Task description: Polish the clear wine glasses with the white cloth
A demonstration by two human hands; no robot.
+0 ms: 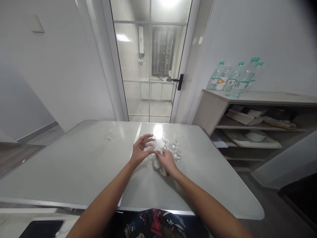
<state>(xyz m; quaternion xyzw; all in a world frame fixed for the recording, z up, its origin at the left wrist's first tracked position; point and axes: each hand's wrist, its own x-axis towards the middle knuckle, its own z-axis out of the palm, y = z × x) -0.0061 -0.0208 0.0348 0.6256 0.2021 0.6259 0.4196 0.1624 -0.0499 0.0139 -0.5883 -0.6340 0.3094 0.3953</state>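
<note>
My left hand is curled around the bowl of a clear stemmed glass, thumb on the near side and fingers behind. Against the lower part of that glass, my right hand pinches a pale grey cloth, whose loose end hangs toward the tabletop. Just right of my hands stand several more clear stemmed glasses on the table. Another stemmed glass is by itself on the left half. Whether the held glass's foot touches the table, I cannot tell.
The grey table has a seam down its middle. A glass door with a black handle is beyond it. To the right, several plastic bottles stand on a shelf unit holding boxes and trays.
</note>
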